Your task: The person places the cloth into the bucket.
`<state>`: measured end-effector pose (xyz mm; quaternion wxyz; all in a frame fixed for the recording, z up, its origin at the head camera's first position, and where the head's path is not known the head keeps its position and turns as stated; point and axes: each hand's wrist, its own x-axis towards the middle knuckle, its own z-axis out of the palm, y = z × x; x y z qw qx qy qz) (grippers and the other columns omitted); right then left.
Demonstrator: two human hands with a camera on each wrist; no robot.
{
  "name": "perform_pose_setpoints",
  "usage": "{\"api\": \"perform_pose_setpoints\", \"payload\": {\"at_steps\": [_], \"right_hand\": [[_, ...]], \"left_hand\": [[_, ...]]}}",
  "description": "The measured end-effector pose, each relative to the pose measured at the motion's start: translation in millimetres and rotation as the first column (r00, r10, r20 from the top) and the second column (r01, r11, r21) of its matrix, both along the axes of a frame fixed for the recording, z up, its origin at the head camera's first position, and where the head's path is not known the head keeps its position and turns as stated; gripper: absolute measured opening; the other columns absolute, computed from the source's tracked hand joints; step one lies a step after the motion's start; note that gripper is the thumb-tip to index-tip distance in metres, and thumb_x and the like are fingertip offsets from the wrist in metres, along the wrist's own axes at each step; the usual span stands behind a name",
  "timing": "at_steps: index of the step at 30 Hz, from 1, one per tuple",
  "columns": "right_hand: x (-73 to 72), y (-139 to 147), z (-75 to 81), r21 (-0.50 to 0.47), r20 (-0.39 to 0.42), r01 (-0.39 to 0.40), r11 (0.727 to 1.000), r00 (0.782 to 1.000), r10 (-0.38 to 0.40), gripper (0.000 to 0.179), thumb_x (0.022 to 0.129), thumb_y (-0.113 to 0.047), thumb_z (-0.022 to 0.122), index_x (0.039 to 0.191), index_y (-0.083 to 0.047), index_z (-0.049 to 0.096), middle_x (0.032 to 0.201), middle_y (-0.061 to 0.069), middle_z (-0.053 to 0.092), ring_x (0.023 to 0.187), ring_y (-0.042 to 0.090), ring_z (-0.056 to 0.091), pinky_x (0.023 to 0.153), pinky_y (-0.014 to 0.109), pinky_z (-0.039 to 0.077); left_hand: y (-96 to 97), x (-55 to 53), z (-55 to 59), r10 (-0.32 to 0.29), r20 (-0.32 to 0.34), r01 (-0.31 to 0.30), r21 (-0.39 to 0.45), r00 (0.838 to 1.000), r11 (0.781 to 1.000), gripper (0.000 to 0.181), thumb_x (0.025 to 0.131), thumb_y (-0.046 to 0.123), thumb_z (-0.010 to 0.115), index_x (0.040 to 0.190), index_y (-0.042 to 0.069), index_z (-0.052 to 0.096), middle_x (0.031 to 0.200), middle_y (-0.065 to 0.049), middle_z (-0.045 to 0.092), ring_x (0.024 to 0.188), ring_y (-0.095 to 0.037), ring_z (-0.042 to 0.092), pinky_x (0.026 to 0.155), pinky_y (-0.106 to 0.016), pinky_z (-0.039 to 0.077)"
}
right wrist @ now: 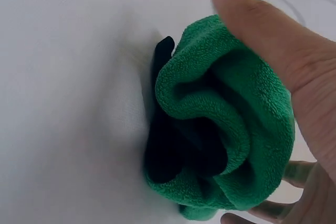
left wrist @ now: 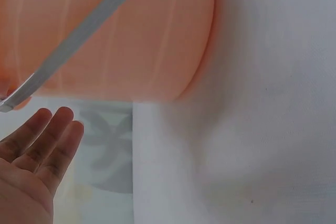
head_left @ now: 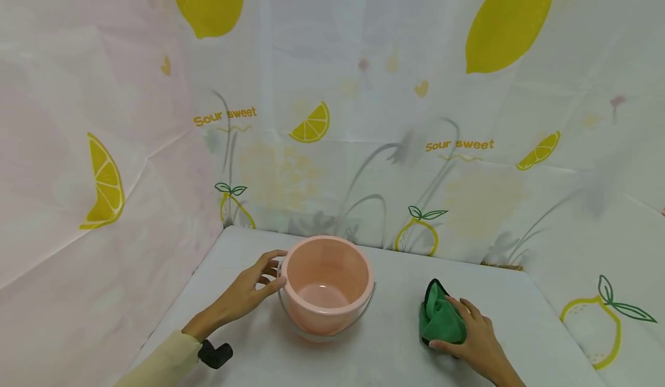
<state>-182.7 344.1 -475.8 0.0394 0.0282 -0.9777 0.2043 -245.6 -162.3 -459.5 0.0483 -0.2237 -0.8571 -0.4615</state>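
A pink bucket point(head_left: 328, 320) stands upright on the white table, its inside showing only its bare bottom. Its grey handle point(left wrist: 79, 38) hangs down along the outside. At the bucket's left rim is my left hand point(head_left: 246, 291), thumb and fingers spread; whether the tips touch the rim I cannot tell. Seen from the left wrist, three fairly straight fingers point(left wrist: 50, 140) lie beside the bucket wall. To the right, my right hand point(head_left: 478, 338) grips a crumpled green cloth point(head_left: 444, 320) with dark edging. The right wrist view shows the thumb and fingers around the bunched cloth point(right wrist: 226, 114).
Under everything is a white tabletop point(head_left: 395, 352). Lemon-patterned sheeting point(head_left: 332, 173) stands behind the table and on both sides. A black device point(head_left: 215, 354) sits at the left wrist, by a pale sleeve point(head_left: 166, 361).
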Motion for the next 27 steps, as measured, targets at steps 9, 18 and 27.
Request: {"api": "perform_pose_setpoints", "payload": {"at_steps": [9,18,27], "right_hand": [[-8.2,-5,-6.7,-0.013,0.020,-0.052,0.999,0.998,0.052,0.112,0.066,-0.057,0.093,0.155,-0.016,0.038,0.151,0.038,0.032,0.116,0.061,0.044,0.078,0.062,0.050],[-17.3,-5,-14.0,0.006,0.033,-0.049,0.999,0.998,0.049,0.113,0.064,-0.060,0.092,0.155,-0.017,0.040,0.153,0.034,0.034,0.119,0.066,0.040,0.073,0.064,0.052],[-22.2,-7,-14.5,-0.018,0.011,-0.092,0.996,0.996,0.093,0.101,0.069,-0.051,0.094,0.150,-0.012,0.049,0.147,0.038,0.040,0.112,0.055,0.054,0.082,0.060,0.049]], "left_hand": [[1.6,-1.3,0.2,-0.018,-0.005,0.018,0.005,1.000,1.000,0.055,0.103,0.041,0.061,0.153,0.037,0.038,0.130,-0.006,0.064,0.109,-0.017,0.063,0.091,-0.040,0.054],[0.6,-1.6,0.8,-0.020,0.004,0.020,-0.003,1.000,1.000,0.056,0.103,0.041,0.061,0.154,0.039,0.037,0.128,-0.005,0.064,0.107,-0.016,0.063,0.092,-0.040,0.054],[1.0,-3.0,0.9,-0.034,0.005,0.034,0.012,0.999,0.999,0.052,0.106,0.039,0.058,0.154,0.037,0.038,0.129,-0.008,0.064,0.110,-0.018,0.063,0.094,-0.043,0.053]]}}
